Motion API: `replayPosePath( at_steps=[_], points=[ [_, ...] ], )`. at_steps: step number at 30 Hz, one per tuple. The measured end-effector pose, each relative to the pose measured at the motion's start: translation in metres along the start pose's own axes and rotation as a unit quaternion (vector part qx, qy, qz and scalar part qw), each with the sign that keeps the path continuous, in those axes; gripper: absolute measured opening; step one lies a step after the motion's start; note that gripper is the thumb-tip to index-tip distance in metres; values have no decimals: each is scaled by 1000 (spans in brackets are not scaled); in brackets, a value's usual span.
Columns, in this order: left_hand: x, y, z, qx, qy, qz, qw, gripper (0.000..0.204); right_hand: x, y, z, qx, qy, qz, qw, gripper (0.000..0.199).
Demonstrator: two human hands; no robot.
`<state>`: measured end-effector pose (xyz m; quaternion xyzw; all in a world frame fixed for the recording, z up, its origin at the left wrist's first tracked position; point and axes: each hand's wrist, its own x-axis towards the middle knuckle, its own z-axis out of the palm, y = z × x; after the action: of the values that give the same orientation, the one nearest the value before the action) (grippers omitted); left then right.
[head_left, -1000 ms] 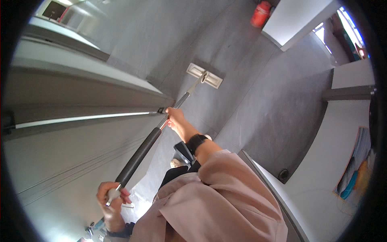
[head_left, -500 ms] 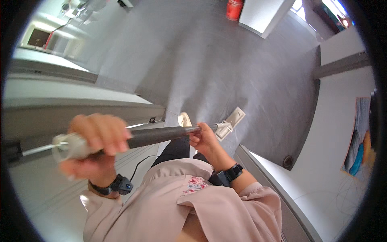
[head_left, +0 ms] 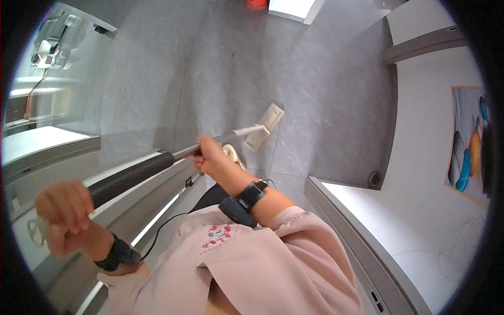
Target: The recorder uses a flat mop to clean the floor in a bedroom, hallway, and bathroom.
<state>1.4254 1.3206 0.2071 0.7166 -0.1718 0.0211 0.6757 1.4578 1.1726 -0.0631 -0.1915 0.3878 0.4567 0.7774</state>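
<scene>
I hold a long flat-head mop point(head_left: 131, 178) slanting across the view, with a dark grip sleeve, a metal pole and a cream head. My left hand point(head_left: 65, 212) is closed round the upper end, next to a pale hanging loop point(head_left: 35, 232); it is slightly blurred. Farther down, my right hand point(head_left: 209, 155) grips the metal pole just below the dark sleeve. The mop's rectangular head point(head_left: 265, 127) lies on the grey tiled floor point(head_left: 231, 68) ahead of my feet. A cream shoe point(head_left: 232, 155) shows beside my right forearm. Any cloth under the head is hidden.
A grey door frame and white wall edge point(head_left: 344, 218) stand close on my right, with a round doorstop point(head_left: 374, 179) on the floor. At left is a grey-framed partition point(head_left: 58, 147). A white block point(head_left: 296, 9) and a red object point(head_left: 256, 4) are at the far side.
The mop head has slid forward and to the left over the floor. Both hands have shifted left with the pole, and my view has turned and moved too.
</scene>
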Motion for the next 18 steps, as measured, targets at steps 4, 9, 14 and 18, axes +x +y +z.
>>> replayPosePath(
  at_steps=[4, 9, 14, 18],
  points=[
    [18, 9, -18, 34, -51, 30, 998, 14, 23, -12, 42, 14, -28, -10, 999, 19],
    [61, -5, 55, 147, -281, 98, 943, 18, 42, -56, 42, 55, -102, -44, 992, 23],
    [76, 15, 58, 52, -301, 79, 949, 17, 0, -77, 25, 43, -93, -34, 994, 29],
    [113, 57, 6, -88, -607, 7, 790, 17, -71, -80, 0, 26, -147, -23, 989, 30]
  ],
)
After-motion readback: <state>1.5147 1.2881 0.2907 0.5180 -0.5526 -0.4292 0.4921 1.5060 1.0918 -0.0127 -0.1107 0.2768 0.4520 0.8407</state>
